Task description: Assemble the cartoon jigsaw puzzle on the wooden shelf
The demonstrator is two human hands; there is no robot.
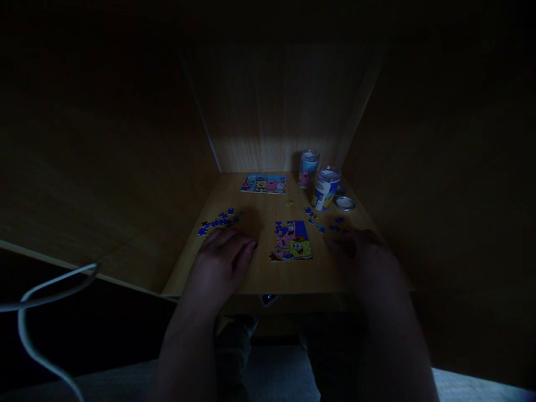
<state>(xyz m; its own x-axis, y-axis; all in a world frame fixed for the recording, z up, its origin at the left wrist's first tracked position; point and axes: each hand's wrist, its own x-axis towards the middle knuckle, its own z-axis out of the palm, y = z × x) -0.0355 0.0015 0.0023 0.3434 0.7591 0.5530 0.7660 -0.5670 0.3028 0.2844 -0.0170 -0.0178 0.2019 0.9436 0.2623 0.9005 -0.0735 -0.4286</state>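
A partly built cartoon jigsaw (293, 240) lies in the middle of a small wooden desk (259, 276). My left hand (224, 259) rests palm down on the desk left of it, fingers stretched flat, just below a heap of blue loose pieces (220, 221). My right hand (360, 251) lies at the desk's right side beside more scattered blue pieces (324, 223); it is very dark, its fingers seem curled and I cannot see anything in them.
A finished cartoon picture (264, 183) lies at the back. Two round tins (325, 188) (309, 168) stand at the back right with a lid (345, 203) beside them. Wooden walls enclose the desk. A white cable (29, 329) hangs at the left.
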